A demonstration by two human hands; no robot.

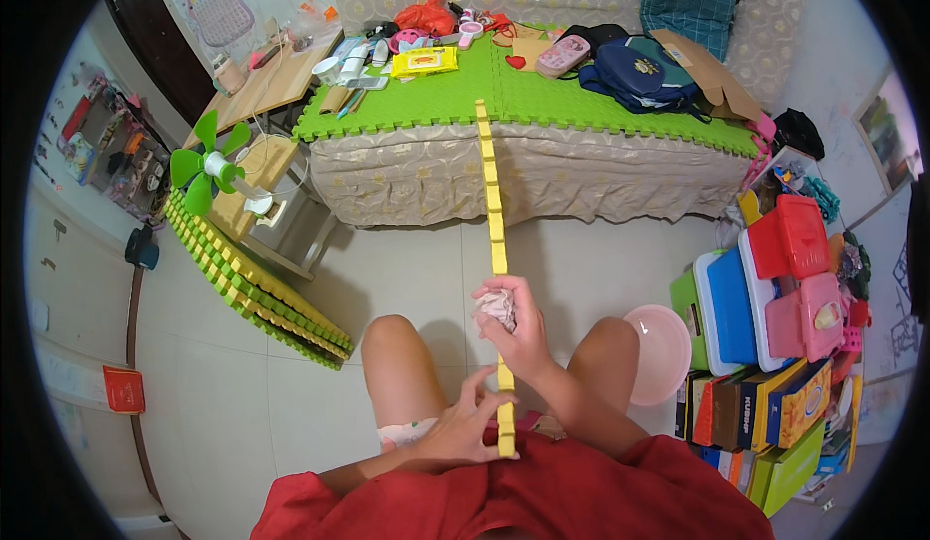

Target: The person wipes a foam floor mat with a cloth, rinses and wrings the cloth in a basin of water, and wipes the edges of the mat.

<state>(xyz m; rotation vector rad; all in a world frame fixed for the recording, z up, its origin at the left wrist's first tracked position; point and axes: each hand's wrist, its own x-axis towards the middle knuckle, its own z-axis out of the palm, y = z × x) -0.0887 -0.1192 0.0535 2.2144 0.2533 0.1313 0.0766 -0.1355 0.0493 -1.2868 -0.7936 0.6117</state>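
A yellow foam floor mat tile (495,222) stands on edge between my knees, seen nearly edge-on as a narrow notched strip. Its far end reaches up in front of the green-topped sofa seat. My left hand (472,413) grips the near end of the tile close to my body, fingers spread along its side. Farther along the strip, my right hand (524,329) is closed around a crumpled pale pink cloth (495,309), which lies against the toothed edge. My palm and the cloth hide that stretch of the tile.
Stacked green and yellow foam tiles (254,286) lean at the left beside a green fan (211,166). A pink basin (660,355) sits right of my knee, near storage boxes (734,307). Wipes (425,62) and a backpack (639,75) lie on the green mat (465,100).
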